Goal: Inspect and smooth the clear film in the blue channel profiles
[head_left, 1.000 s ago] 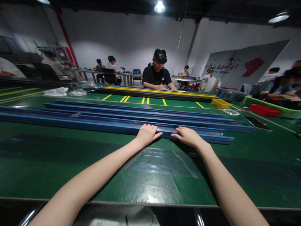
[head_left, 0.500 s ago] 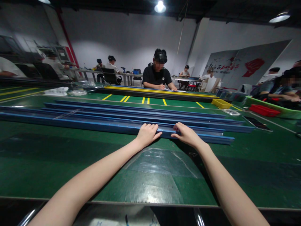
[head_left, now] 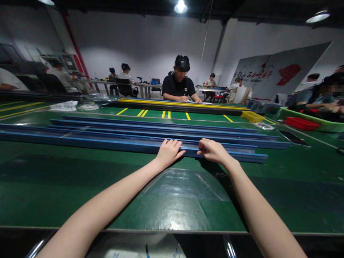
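A long blue channel bar [head_left: 129, 146] lies crosswise on the green table, nearest to me. My left hand [head_left: 169, 152] is closed over its front wall, fingers inside the channel and thumb along the outer face. Just to the right, my right hand [head_left: 211, 149] is at the same bar, its fingers curled in and its thumb near the front wall. Whatever lies between those fingertips is hidden. Right behind, more blue channel bars [head_left: 161, 125] lie side by side. A clear thin strip crosses the bars toward the left.
Black and yellow bars [head_left: 182, 104] lie farther back, in front of a person in black [head_left: 178, 86]. At the right are a yellow tray [head_left: 252, 116], a red tray [head_left: 301, 123] and a phone [head_left: 292, 138]. Clear film [head_left: 185, 184] covers the near table.
My right hand's fingers have curled in and its thumb has come closer to them. My left hand keeps its place on the bar. The view has tipped slightly.
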The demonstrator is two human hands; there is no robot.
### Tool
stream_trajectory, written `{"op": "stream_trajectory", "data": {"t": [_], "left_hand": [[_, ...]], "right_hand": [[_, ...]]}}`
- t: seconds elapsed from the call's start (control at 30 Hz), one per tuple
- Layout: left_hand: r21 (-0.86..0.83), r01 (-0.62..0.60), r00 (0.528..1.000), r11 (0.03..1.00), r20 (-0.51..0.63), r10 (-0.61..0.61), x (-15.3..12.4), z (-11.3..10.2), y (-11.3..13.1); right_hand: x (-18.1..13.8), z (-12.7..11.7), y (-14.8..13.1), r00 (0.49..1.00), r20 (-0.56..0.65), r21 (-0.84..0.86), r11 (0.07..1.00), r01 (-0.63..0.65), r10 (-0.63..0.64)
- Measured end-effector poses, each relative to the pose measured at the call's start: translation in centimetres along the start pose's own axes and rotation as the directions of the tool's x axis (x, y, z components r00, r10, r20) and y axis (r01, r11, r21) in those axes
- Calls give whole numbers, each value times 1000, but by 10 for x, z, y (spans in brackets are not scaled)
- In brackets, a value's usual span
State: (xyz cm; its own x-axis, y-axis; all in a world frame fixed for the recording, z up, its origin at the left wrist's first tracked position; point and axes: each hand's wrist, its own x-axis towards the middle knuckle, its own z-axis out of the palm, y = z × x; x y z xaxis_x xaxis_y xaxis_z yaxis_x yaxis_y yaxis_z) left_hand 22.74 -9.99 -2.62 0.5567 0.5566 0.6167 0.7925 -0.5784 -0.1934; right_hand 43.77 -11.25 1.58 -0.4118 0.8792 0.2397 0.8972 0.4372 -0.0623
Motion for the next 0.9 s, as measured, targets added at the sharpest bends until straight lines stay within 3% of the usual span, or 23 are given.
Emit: {"op": "stream_trajectory", "data": {"t": [0.4,0.9], "left_hand": [[18,-29,999,999,-18,30,-1,0,0],[56,1,998,998,-57,3,0,-1,1]], "right_hand": [[-13,-12,28,987,60,-74,987,-142,147],[-14,-11,30,988,59,-95,986,-136,142]]}}
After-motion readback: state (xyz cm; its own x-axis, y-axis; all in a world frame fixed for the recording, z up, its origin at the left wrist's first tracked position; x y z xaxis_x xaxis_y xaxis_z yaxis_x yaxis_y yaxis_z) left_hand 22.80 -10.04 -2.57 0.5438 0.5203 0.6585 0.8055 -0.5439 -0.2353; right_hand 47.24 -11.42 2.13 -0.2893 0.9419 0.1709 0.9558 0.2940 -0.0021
